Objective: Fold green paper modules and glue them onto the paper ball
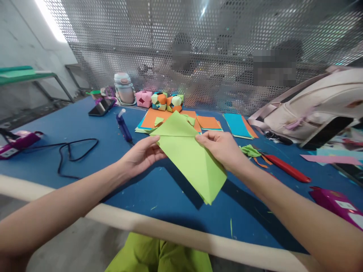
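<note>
A sheet of lime-green paper (pixel 188 158), creased across its upper part, is held tilted above the blue table (pixel 119 196). My left hand (pixel 144 153) pinches its left edge near the crease, thumb on top and fingers behind. At the right edge, my right hand (pixel 218 145) grips the paper between thumb and curled fingers. The pointed lower corner hangs toward me and shows more than one layer. Behind the sheet lies a stack of orange and green paper (pixel 153 118), partly hidden by it.
Folded paper balls (pixel 159 101), a pink paper cube (pixel 144 99) and a bottle (pixel 124 90) stand along the mesh partition. A blue glue pen (pixel 123 126) lies left, a red cutter (pixel 287 169) and green scraps (pixel 250 150) right. A backpack (pixel 314 98) sits at the far right.
</note>
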`<act>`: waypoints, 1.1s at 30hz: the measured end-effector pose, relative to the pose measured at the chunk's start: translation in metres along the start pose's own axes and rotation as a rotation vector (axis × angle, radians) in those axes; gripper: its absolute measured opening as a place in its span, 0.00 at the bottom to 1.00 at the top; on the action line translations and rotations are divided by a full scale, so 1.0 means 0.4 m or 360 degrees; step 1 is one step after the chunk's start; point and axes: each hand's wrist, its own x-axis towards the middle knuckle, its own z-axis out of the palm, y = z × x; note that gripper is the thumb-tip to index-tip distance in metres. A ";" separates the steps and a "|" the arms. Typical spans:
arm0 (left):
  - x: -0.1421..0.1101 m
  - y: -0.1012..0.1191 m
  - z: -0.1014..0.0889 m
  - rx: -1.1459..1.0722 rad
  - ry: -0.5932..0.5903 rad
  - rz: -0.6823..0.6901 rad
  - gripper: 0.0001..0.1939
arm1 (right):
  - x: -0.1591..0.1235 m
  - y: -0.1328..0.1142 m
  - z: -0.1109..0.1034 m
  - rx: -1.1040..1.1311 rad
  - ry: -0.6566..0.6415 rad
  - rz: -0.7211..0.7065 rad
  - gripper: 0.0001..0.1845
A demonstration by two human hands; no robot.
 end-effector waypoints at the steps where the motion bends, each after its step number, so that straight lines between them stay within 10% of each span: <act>1: -0.001 -0.008 0.005 -0.0036 -0.0017 -0.0062 0.10 | -0.009 0.016 0.016 0.0136 0.0062 0.0083 0.19; 9: -0.009 -0.050 0.030 0.0052 0.0036 -0.0231 0.11 | -0.076 0.088 0.102 0.0819 -0.0221 0.0568 0.20; 22: 0.005 -0.057 0.002 0.0573 -0.0116 -0.0212 0.23 | -0.148 0.042 0.065 0.0949 -0.0753 0.1127 0.08; 33: 0.031 0.014 0.034 0.1353 -0.0351 -0.0314 0.33 | -0.191 0.020 0.077 0.1359 -0.0090 0.1202 0.07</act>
